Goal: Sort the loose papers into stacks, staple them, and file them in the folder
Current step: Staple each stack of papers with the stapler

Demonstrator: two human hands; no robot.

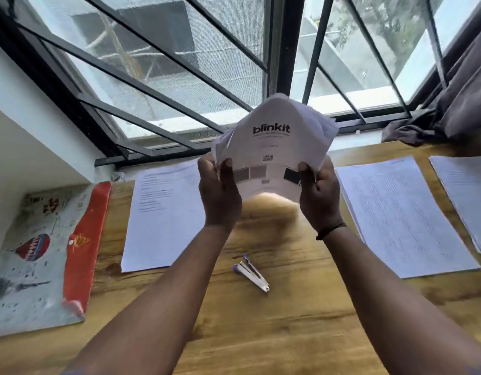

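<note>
Both my hands hold a bundle of white papers (272, 147) upright above the wooden desk (261, 328), its top sheet printed "blinkit". My left hand (219, 194) grips the bundle's lower left edge and my right hand (319, 196) grips its lower right edge. On the desk lie three flat paper stacks: one at the left (163, 220), one at the right (401, 215) and one at the far right edge (469, 196). A small silver and purple stapler (253, 272) lies on the desk below my hands. A patterned folder with a red spine (42, 255) lies at the far left.
A barred window with a mesh screen (180, 63) runs along the back of the desk. A dark curtain (455, 104) hangs bunched at the back right corner. A white wall ledge (25, 147) stands at the left.
</note>
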